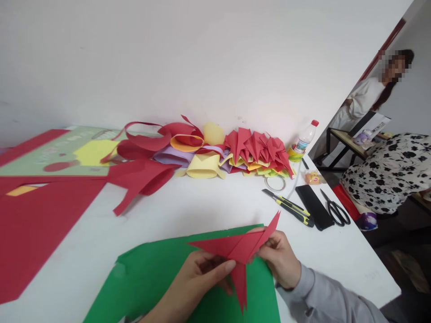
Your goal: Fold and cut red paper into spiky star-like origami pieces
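A folded red paper shape (232, 244) with several long points is held up between both hands. My left hand (205, 273) pinches its lower middle, thumb on the near face. On the other side, my right hand (281, 258) grips the right part, its fingers partly behind the paper. One point sticks out to the left, one up to the right and one hangs down. Below the hands lies a sheet of green paper (151, 269) on the white table (353, 260).
Red folded pieces (256, 146) and curled coloured papers (204, 165) line the wall. On the right are a bottle (305, 137), tape roll (274, 182), utility knife (289, 208), black phone-like slab (314, 207) and scissors (335, 211). Large red paper (43, 229) covers the left. People stand beyond the table.
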`<state>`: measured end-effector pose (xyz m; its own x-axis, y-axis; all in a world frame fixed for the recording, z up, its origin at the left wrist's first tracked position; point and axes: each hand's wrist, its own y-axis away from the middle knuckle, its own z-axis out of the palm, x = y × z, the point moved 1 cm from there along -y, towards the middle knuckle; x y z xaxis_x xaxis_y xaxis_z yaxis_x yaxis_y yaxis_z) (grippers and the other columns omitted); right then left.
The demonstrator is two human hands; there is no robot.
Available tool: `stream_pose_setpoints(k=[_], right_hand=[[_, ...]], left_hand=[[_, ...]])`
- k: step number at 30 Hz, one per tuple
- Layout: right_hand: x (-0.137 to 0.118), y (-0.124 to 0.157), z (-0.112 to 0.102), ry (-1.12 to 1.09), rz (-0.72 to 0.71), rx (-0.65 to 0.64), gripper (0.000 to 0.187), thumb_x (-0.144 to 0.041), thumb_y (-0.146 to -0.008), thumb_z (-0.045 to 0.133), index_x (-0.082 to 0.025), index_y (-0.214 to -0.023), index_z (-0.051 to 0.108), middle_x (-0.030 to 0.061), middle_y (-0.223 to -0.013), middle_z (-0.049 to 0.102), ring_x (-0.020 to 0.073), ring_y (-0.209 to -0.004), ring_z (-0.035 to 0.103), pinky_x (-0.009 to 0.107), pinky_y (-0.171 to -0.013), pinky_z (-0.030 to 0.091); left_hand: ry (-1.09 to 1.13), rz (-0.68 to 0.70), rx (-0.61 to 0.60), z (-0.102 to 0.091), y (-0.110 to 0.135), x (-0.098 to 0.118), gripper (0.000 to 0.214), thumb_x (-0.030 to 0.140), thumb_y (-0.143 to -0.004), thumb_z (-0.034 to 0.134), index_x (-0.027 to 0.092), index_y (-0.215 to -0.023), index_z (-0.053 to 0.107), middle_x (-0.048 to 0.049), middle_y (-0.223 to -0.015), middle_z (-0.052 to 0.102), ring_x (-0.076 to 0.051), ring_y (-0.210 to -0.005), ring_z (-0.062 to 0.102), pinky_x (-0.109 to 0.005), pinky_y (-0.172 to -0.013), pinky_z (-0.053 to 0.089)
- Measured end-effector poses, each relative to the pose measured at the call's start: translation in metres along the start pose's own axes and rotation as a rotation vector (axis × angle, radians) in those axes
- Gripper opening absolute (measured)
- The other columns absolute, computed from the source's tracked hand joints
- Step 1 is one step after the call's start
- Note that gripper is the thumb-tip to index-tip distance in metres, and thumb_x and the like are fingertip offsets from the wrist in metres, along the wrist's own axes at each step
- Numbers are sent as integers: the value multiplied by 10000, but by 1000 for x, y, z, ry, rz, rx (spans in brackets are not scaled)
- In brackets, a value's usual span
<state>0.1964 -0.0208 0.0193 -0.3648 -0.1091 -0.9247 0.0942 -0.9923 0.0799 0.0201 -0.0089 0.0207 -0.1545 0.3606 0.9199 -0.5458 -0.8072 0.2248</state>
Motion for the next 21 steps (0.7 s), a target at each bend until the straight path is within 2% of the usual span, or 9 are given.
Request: stream_pose_setpoints(k=[2,4,6,8,10,13,16,19,21], right_hand=[[-1,-1,0,-8,-7,25,60,-157,-644,738,-157,-701,721,-1,-557,677,127,-503,592,223,-539,480],[-1,-2,-2,-59,-3,75,53,-172,-642,741,-159,-663,695,-6,-538,661,118,-473,575,216,-511,466],[0,-3,-5,-112,6,124,92,-192,-633,758,-156,-656,677,-11,-529,647,111,-455,567,207,-489,452],[1,-4,-7,-130,10,145,121,-210,-630,773,-150,-672,677,-14,-526,635,108,-454,568,200,-482,447],[1,-4,-6,-118,22,135,143,-230,-642,777,-145,-718,691,-13,-550,640,101,-455,563,197,-489,452],[1,0,-1,-52,42,83,165,-270,-692,765,-147,-780,700,-10,-589,653,90,-462,551,190,-498,450],[0,5,5,62,29,6,209,-332,-727,759,-150,-806,693,-10,-578,646,105,-482,562,204,-515,458],[-1,7,6,134,14,-25,268,-404,-731,762,-157,-791,678,-10,-571,637,114,-487,559,221,-524,460],[0,6,5,139,11,-16,297,-441,-724,765,-163,-777,675,-13,-571,631,112,-487,548,221,-521,447]], left_hand=[[10,12,-25,-1,0,-3,299,468,-731,728,173,-777,728,-43,-669,723,-198,-556,658,-308,-562,547],[-46,77,79,-4,-1,-7,325,483,-712,734,186,-828,674,-38,-714,709,-205,-573,653,-318,-536,552],[-173,251,374,-10,-1,-9,366,474,-675,764,218,-874,596,-2,-728,659,-196,-607,639,-310,-553,556],[-376,512,716,-17,2,-9,452,447,-627,807,243,-931,543,11,-813,608,-204,-727,634,-332,-679,564],[-676,750,833,-21,5,-7,524,444,-607,827,242,-1010,560,-35,-983,591,-250,-905,616,-384,-819,534],[-1057,930,597,-23,6,-4,488,449,-724,754,267,-1150,603,-85,-1175,591,-293,-1054,580,-412,-885,494],[-1118,957,352,-20,6,0,323,318,-831,654,327,-1153,650,-53,-1132,669,-253,-1010,612,-362,-866,495],[-898,805,266,-14,6,7,239,220,-873,556,307,-1033,711,-24,-961,729,-200,-876,655,-264,-766,518],[-729,626,292,-10,6,12,200,257,-882,532,271,-863,731,-7,-823,732,-184,-747,657,-227,-674,514]])
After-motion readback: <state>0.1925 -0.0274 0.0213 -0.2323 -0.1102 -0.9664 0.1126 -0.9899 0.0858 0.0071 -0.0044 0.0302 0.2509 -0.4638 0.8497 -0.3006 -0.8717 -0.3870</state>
